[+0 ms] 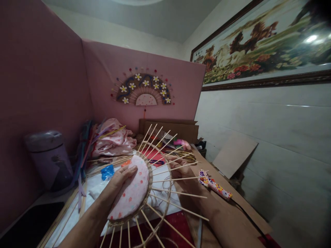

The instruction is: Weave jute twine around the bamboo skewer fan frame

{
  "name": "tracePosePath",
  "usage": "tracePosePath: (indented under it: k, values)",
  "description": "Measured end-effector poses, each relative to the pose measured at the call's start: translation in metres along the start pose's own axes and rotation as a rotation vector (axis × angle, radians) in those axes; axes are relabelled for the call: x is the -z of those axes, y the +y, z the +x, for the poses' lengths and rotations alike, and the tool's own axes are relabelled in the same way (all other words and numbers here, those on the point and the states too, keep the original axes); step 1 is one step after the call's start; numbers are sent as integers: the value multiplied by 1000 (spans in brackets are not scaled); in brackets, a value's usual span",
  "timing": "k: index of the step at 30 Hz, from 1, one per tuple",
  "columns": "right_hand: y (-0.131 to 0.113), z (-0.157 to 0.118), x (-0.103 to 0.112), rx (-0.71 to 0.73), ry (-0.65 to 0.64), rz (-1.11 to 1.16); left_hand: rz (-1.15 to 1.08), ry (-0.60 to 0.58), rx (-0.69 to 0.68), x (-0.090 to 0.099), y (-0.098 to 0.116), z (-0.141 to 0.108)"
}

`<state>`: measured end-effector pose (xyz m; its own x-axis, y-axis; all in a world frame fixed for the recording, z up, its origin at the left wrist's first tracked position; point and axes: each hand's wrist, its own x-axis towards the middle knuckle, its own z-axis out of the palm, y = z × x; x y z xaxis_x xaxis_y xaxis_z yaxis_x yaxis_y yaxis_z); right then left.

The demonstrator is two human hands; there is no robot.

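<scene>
A half-round piece covered in pale pink floral cloth is held up over the table, with thin wooden sticks fanning out from its braided edge. My left hand grips the cloth-covered part, thumb on top. A ring of twine runs across the sticks further out. At that ring, on the upper right, my right hand has its fingers closed around the twine and a stick. Loose twine hangs behind the sticks.
A finished flower-decorated fan hangs on the pink wall. Behind lie bundled cloth and cardboard. At left stands a purple container; a blue packet lies nearby. A flower-patterned glue gun rests at right, its cord trailing.
</scene>
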<state>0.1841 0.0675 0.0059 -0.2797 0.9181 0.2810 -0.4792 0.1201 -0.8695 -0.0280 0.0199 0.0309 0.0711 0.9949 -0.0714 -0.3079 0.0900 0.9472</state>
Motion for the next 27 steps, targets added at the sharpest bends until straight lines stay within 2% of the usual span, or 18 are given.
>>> tracePosePath:
  k: [8, 12, 20, 27]
  values:
    - [-1, 0, 2, -21, -33, 12, 13, 5, 5, 1, -2, 5]
    - [-2, 0, 1, -42, 20, -49, 8, 53, -3, 0, -1, 5]
    - [-3, -2, -3, 32, 100, -116, 11, 90, 22, -1, 1, 1]
    - [-2, 1, 3, 49, 77, -95, -29, 25, -6, -1, 7, 0]
